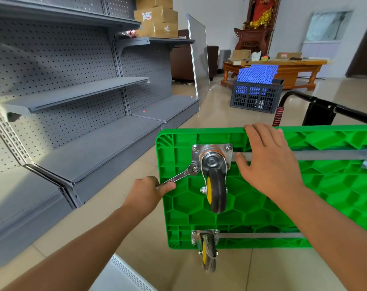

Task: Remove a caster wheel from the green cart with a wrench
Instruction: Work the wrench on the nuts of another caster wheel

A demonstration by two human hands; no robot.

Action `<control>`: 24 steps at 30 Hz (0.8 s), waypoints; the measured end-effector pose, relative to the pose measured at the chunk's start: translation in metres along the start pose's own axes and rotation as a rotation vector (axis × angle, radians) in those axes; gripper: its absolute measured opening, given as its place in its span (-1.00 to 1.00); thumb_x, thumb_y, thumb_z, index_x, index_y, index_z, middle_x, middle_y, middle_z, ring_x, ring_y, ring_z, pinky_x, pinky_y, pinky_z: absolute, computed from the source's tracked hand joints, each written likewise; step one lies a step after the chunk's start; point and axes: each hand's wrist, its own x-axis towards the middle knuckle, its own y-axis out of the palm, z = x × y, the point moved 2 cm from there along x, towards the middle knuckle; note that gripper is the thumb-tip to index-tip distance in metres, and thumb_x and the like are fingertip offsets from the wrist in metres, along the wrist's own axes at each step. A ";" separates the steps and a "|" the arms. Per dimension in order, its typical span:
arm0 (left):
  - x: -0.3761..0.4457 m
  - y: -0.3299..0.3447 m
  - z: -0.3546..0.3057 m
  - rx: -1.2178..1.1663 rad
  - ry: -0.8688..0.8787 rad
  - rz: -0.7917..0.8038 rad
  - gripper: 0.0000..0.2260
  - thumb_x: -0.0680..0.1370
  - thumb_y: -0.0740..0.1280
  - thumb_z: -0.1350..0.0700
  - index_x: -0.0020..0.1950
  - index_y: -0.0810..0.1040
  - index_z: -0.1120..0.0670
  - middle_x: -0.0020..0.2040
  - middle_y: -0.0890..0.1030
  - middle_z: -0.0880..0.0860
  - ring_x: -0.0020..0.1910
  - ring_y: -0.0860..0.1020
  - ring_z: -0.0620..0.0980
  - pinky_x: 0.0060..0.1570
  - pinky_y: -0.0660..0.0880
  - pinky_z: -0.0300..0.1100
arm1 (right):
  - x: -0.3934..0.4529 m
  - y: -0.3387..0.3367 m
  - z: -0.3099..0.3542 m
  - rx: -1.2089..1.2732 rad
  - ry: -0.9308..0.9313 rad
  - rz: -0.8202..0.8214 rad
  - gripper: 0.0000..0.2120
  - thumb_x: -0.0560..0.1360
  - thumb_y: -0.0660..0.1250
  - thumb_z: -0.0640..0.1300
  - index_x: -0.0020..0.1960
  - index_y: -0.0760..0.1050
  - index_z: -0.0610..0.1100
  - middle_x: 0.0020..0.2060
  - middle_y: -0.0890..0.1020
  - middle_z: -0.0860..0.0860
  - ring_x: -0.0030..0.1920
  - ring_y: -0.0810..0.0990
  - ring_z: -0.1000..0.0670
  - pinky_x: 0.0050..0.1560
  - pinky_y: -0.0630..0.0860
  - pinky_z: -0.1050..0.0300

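Observation:
The green cart stands on its side with its ribbed underside toward me. A caster wheel with a black tyre and yellow hub hangs from a metal plate near the cart's upper left corner. My left hand grips the handle of a silver wrench, whose head sits on the plate's lower left bolt. My right hand lies flat on the cart just right of the plate, fingers over the top edge. A second caster wheel is at the cart's lower left corner.
Grey perforated shop shelving runs along the left. The cart's black handle sticks out behind it. A dark crate with blue panels and a wooden table stand farther back. A white perforated panel lies on the tiled floor near me.

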 end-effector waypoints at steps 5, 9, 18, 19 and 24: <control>0.017 -0.011 0.007 0.030 0.115 0.083 -0.64 0.50 0.46 -0.19 0.05 0.55 0.07 -0.13 0.67 0.07 -0.15 0.62 0.04 -0.10 0.58 -0.02 | 0.000 -0.001 0.001 0.001 -0.007 -0.005 -0.36 0.51 0.32 0.05 0.50 0.30 -0.21 0.38 0.42 -0.14 0.45 0.32 -0.21 0.53 0.18 -0.24; 0.021 -0.012 0.007 0.184 0.237 0.078 -0.77 0.59 0.40 -0.04 0.16 0.55 0.06 -0.02 0.67 0.05 -0.08 0.61 0.04 -0.05 0.57 -0.04 | 0.000 -0.001 0.001 0.000 -0.004 -0.001 -0.36 0.52 0.32 0.05 0.50 0.29 -0.21 0.38 0.42 -0.14 0.45 0.32 -0.20 0.54 0.18 -0.23; 0.002 -0.004 -0.011 0.220 0.093 -0.104 -0.73 0.58 0.26 -0.04 0.20 0.43 0.08 0.01 0.60 0.13 -0.03 0.59 0.22 -0.12 0.54 0.00 | 0.000 0.001 0.003 -0.002 0.007 -0.014 -0.36 0.51 0.33 0.04 0.50 0.30 -0.22 0.37 0.43 -0.14 0.44 0.32 -0.21 0.54 0.17 -0.25; 0.001 -0.005 -0.013 0.238 0.094 -0.110 -0.73 0.58 0.26 -0.03 0.21 0.41 0.08 0.02 0.60 0.13 -0.02 0.59 0.22 -0.13 0.52 -0.01 | 0.000 0.001 0.002 -0.002 0.004 -0.018 -0.37 0.52 0.32 0.04 0.50 0.30 -0.22 0.37 0.43 -0.14 0.44 0.32 -0.21 0.54 0.17 -0.25; -0.008 -0.005 -0.020 0.373 0.067 -0.107 -0.73 0.58 0.25 -0.02 0.18 0.34 0.08 0.07 0.58 0.09 0.04 0.60 0.20 -0.16 0.41 -0.06 | -0.001 0.000 0.002 0.000 0.005 -0.018 -0.36 0.50 0.20 0.09 0.49 0.31 -0.21 0.37 0.43 -0.13 0.44 0.33 -0.20 0.53 0.18 -0.23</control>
